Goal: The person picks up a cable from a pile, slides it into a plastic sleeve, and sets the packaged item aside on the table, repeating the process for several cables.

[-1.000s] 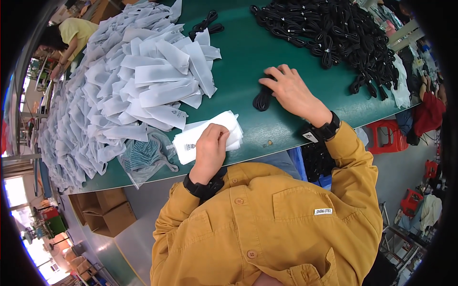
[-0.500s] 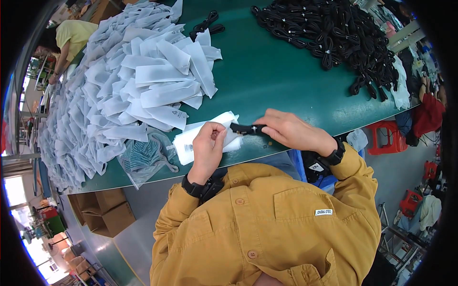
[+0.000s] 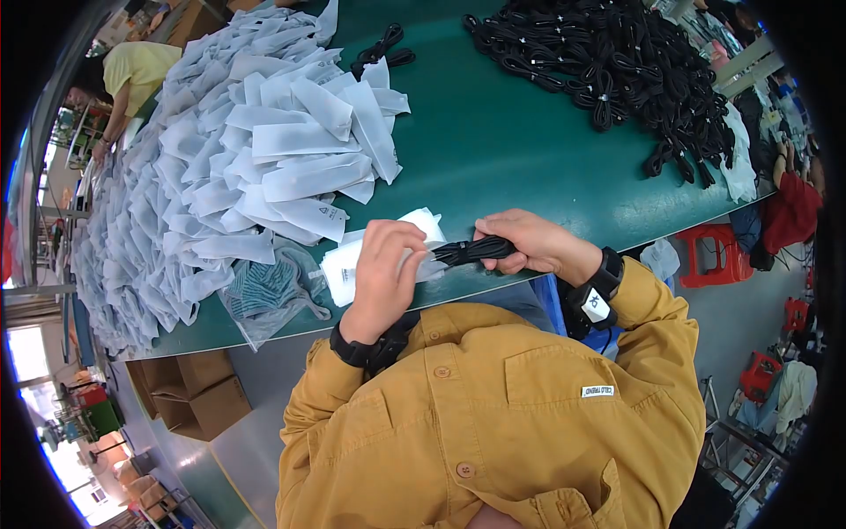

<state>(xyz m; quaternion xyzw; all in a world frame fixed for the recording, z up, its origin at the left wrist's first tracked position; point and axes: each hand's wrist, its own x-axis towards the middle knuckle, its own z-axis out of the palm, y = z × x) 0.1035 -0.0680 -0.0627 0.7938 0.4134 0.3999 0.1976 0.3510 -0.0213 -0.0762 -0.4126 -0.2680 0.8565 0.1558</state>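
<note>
My right hand (image 3: 539,244) is closed around one end of a coiled black cable (image 3: 463,252), held level above the near table edge. The cable's other end points at my left hand (image 3: 386,275), at the mouth of a translucent white bag (image 3: 431,267). My left fingers are curled and pinched at that bag's edge; exactly how they grip it is partly hidden. Beneath my left hand lies a stack of flat white bags (image 3: 339,275). How far the cable reaches into the bag cannot be made out.
On the green table (image 3: 493,150), a large heap of filled white bags (image 3: 220,150) covers the left. Bundled black cables (image 3: 608,70) pile up at the far right. A plastic bag with striped cloth (image 3: 269,286) lies near the front edge. Red stools (image 3: 718,256) stand at right.
My right hand has turned and slid slightly right along the cable, baring more of the bundle. My left hand has shifted a little, with its fingers raised and curled over the bag.
</note>
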